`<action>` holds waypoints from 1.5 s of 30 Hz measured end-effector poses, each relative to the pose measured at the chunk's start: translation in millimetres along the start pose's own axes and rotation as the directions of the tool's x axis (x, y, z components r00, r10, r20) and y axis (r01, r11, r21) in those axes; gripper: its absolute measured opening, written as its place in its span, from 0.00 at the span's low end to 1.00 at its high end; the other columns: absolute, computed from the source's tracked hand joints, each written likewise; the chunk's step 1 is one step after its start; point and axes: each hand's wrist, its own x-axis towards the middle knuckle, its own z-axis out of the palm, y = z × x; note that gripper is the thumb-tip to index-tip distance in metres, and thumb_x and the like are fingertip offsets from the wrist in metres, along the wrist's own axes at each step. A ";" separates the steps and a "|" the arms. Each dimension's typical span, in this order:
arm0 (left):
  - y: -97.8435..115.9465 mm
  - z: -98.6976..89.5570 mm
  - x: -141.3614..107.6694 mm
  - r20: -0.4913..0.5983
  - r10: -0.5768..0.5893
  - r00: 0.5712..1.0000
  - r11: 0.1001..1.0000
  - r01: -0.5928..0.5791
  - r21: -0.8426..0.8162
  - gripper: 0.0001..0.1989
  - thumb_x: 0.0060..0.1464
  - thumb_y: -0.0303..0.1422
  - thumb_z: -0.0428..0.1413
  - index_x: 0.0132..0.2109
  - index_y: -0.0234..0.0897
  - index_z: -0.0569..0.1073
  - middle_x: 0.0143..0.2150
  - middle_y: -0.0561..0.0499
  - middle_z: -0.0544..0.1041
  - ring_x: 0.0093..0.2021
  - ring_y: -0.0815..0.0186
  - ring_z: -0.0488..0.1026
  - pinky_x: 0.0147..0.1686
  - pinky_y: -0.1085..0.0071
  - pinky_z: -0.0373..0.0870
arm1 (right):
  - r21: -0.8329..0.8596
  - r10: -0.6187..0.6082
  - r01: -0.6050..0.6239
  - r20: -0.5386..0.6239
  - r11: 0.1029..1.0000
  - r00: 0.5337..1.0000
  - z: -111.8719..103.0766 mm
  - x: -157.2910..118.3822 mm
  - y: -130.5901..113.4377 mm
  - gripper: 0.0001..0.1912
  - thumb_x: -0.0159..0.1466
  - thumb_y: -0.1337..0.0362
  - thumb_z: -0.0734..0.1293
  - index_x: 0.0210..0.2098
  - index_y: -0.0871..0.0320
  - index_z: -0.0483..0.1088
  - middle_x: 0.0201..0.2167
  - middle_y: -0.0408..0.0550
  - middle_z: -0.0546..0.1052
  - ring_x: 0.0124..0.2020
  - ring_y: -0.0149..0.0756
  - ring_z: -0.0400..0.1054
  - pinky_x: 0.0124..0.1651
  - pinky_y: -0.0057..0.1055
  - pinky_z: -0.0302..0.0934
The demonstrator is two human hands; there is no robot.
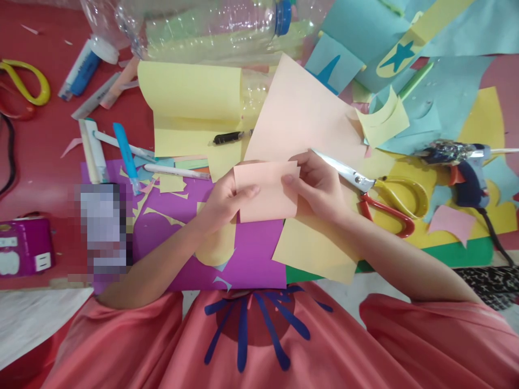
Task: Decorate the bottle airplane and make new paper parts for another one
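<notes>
Between my two hands is a small peach paper piece, roughly rectangular and held up over the table. My left hand grips its left edge, thumb on the front face and fingers behind. At the upper right corner my right hand pinches it between thumb and fingers. A larger peach sheet lies just beyond. Scissors with yellow and red handles rest beside my right hand, blades partly behind it. Purple paper and a pale yellow sheet lie underneath.
A glue gun with a cord lies at right. Plastic bottles stretch along the back. Several pens and markers, such as a blue marker, lie at left near a blurred-out phone-like object. Another pair of scissors sits far left.
</notes>
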 end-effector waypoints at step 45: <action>-4.5 -3.3 -0.7 -0.031 0.275 0.961 0.948 -0.266 0.177 0.11 0.54 0.32 0.58 0.45 0.39 0.72 0.20 0.61 0.62 0.16 0.77 0.48 0.16 0.76 0.47 | -0.016 0.063 -0.062 0.036 0.998 0.997 -2.9 0.7 -2.2 0.23 0.58 0.46 0.71 0.23 0.57 0.63 0.19 0.38 0.62 0.21 0.23 0.53 0.23 0.26 0.45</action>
